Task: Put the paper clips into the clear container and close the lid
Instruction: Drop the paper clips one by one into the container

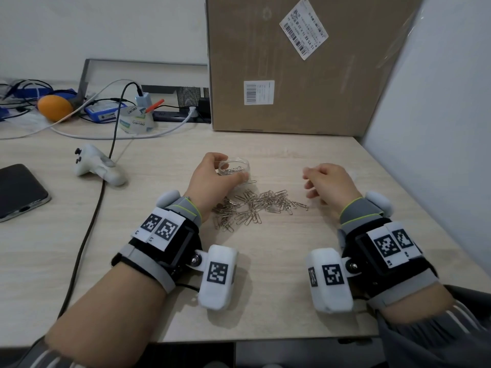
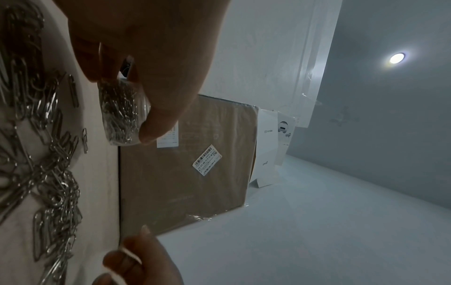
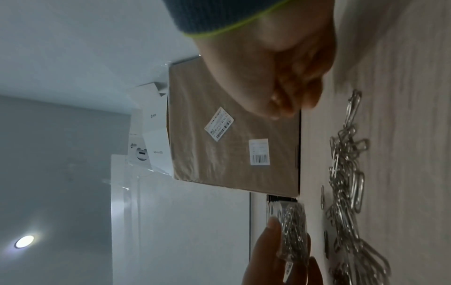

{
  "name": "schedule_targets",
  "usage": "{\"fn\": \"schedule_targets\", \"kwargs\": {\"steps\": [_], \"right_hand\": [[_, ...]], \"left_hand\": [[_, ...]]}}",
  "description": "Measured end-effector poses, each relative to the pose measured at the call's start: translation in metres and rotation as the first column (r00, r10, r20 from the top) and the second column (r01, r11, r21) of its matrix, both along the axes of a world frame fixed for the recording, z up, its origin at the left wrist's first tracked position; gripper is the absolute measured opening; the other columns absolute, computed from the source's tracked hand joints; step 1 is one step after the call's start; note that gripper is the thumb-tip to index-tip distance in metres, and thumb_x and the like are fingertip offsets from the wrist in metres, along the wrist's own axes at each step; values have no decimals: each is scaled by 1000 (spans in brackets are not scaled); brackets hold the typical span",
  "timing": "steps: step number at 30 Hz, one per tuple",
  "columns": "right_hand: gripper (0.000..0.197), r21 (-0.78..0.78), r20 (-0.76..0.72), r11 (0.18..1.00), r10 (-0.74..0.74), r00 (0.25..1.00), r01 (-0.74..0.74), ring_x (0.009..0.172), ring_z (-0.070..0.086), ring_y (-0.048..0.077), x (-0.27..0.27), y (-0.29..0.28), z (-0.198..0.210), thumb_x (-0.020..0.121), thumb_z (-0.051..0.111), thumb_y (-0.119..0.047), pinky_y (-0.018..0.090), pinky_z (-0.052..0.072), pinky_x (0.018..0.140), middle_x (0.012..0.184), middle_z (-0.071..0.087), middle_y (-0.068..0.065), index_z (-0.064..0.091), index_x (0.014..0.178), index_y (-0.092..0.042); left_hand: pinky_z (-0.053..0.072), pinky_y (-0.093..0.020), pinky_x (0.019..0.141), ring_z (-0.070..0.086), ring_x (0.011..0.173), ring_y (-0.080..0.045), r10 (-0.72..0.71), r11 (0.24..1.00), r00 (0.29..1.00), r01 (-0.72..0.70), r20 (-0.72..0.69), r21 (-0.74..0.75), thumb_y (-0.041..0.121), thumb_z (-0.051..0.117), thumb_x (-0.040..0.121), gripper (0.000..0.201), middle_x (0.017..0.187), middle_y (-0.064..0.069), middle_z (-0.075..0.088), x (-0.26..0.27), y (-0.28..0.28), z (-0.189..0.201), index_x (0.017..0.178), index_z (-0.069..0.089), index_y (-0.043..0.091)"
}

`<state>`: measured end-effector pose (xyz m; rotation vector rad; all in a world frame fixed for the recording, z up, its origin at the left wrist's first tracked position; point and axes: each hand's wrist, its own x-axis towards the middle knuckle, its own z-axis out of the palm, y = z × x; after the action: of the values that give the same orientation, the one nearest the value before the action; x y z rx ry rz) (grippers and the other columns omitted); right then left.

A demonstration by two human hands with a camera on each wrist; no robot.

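A small round clear container (image 1: 240,163) stands on the table with several paper clips inside. My left hand (image 1: 230,168) grips it, thumb on the near side and fingers round the far side; the left wrist view shows the container (image 2: 119,119) under the thumb (image 2: 161,119). A loose pile of silver paper clips (image 1: 255,208) lies just in front of the container, between my two wrists. My right hand (image 1: 309,185) hovers to the right of the pile, fingers loosely curled and blurred, with nothing seen in them. In the right wrist view the container (image 3: 292,227) sits beyond the pile (image 3: 346,173).
A large cardboard box (image 1: 292,75) stands behind the container. A white panel (image 1: 438,128) walls the right side. To the left lie a white controller (image 1: 98,166), a black cable (image 1: 93,221), a phone (image 1: 18,192) and a tape roll (image 1: 135,119).
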<state>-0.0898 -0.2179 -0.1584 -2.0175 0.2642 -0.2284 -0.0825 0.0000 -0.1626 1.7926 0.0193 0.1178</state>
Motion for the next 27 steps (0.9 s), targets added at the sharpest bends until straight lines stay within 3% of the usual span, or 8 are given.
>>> {"fn": "schedule_targets", "kwargs": {"steps": [2, 4, 8, 14, 16, 19, 23, 27], "right_hand": [[23, -169, -82, 985, -58, 995, 44, 55, 59, 20, 3, -6, -6, 89, 53, -30, 25, 36, 49, 63, 60, 4, 49, 70, -18], [29, -227, -144, 973, -4, 990, -29, 58, 58, 26, 4, -5, -9, 90, 53, -29, 29, 39, 54, 59, 60, 8, 50, 64, -16], [20, -24, -113, 980, 195, 974, -199, 56, 54, 19, -1, 15, -12, 91, 55, -19, 31, 49, 57, 66, 57, 7, 53, 72, -13], [10, 101, -8, 919, 385, 923, -382, 59, 58, 10, -7, 35, -11, 92, 55, -17, 23, 50, 56, 74, 56, 2, 58, 84, -11], [8, -33, 66, 944, 330, 942, -329, 58, 56, 4, -8, 34, -9, 89, 59, -20, 22, 44, 58, 75, 57, -3, 61, 86, -13], [26, -292, 84, 917, 308, 948, -272, 82, 54, 9, -7, 29, -9, 82, 67, -35, 22, 42, 74, 101, 57, -5, 62, 103, -22], [78, -535, -182, 712, 429, 885, -455, 124, 35, 21, -5, 32, -14, 66, 73, -57, 35, 32, 107, 132, 43, 1, 46, 133, -28], [63, -497, -99, 725, 500, 861, -478, 112, 43, 16, 2, 34, -18, 67, 76, -49, 32, 38, 102, 115, 46, -2, 57, 122, -25]], "left_hand": [[55, -37, 79, 61, 99, -18, -1, 1000, 1000, 1, 0, 3, 25, 78, 75, 55, 120, 1, 57, 0, 0, 0, 122, 50, 19], [54, -36, 77, 61, 98, -17, 1, 1000, 1000, -1, 1, 4, 25, 78, 75, 55, 119, 2, 57, 0, -1, 0, 122, 50, 18], [54, -39, 78, 61, 99, -17, 1, 1000, 1000, -1, -1, 8, 25, 78, 76, 54, 118, 2, 57, 0, 0, 0, 121, 49, 18], [53, -34, 70, 61, 100, -17, 6, 1000, 1000, -6, -1, 10, 25, 78, 75, 56, 119, 1, 56, -1, 0, -1, 122, 49, 18], [53, -30, 65, 61, 98, -16, 9, 1000, 1000, -9, 1, 14, 25, 78, 76, 56, 119, 1, 56, -1, -1, -1, 123, 49, 17], [50, -27, 60, 62, 96, -15, 6, 1000, 1000, -6, -2, 17, 26, 78, 76, 56, 119, 2, 56, 0, 0, 0, 123, 49, 18], [50, -27, 63, 61, 97, -14, 2, 1000, 1000, -2, 1, 23, 28, 78, 75, 56, 119, 2, 56, 0, -1, -1, 122, 49, 19], [49, -30, 67, 62, 99, -16, -3, 1000, 1000, 2, 4, 25, 28, 78, 75, 56, 121, 1, 57, 1, -1, -3, 123, 50, 18]]}}
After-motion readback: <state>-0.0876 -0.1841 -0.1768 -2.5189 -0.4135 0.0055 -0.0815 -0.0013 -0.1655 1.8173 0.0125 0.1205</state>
